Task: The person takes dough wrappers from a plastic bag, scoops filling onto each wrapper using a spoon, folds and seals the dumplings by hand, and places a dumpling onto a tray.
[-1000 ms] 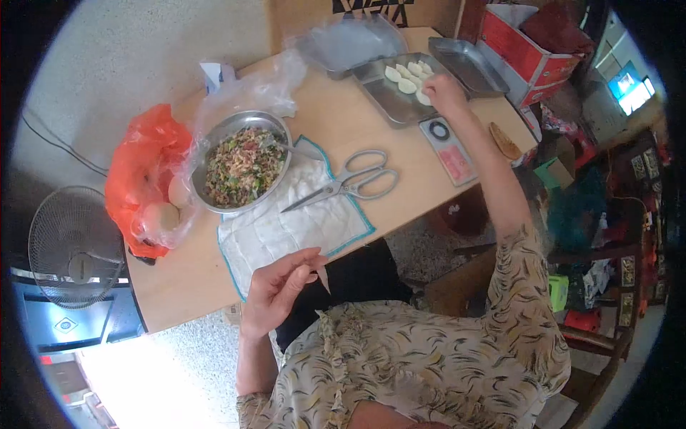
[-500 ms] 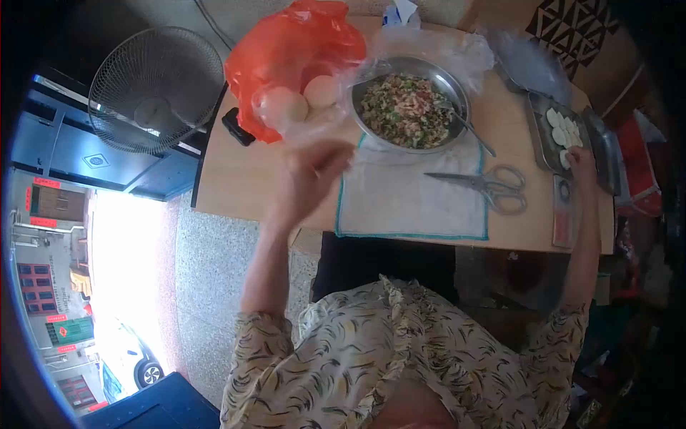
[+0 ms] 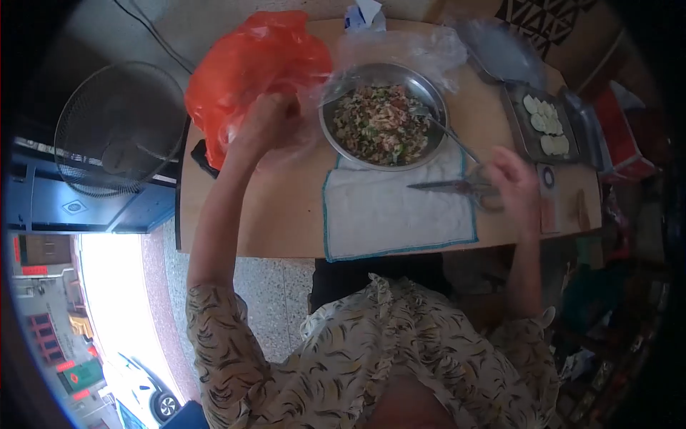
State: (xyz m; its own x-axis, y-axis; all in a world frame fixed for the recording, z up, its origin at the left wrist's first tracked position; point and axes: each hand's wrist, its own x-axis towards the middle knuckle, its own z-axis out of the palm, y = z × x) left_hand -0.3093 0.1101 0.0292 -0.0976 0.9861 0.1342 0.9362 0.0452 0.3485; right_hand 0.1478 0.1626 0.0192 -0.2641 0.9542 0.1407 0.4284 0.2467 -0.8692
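My left hand (image 3: 270, 123) is over the mouth of an orange plastic bag (image 3: 246, 64), fingers bent inward; whatever they grip is hidden. Clear plastic film lies around that hand. My right hand (image 3: 516, 187), somewhat blurred, hovers above the handles of the scissors (image 3: 439, 186), its fingers loosely curled but apart, with nothing visible in them. Between the hands stands a metal bowl (image 3: 336, 146) of chopped filling (image 3: 382, 121), a spoon (image 3: 454, 139) leaning in it. On a dark metal tray (image 3: 525, 143) at the right lie several pale, flat folded dumplings (image 3: 547, 129).
A white cloth (image 3: 386, 222) with a teal edge lies under the scissors and reaches the bowl. Clear plastic bags (image 3: 436, 53) and a tissue pack (image 3: 364, 18) lie at the back. A fan (image 3: 118, 129) stands left of the wooden table (image 3: 279, 222).
My right hand has left the dumplings on the tray and come back toward the scissors. My left hand has moved onto the orange bag, covering the round white pieces seen before. The view has shifted.
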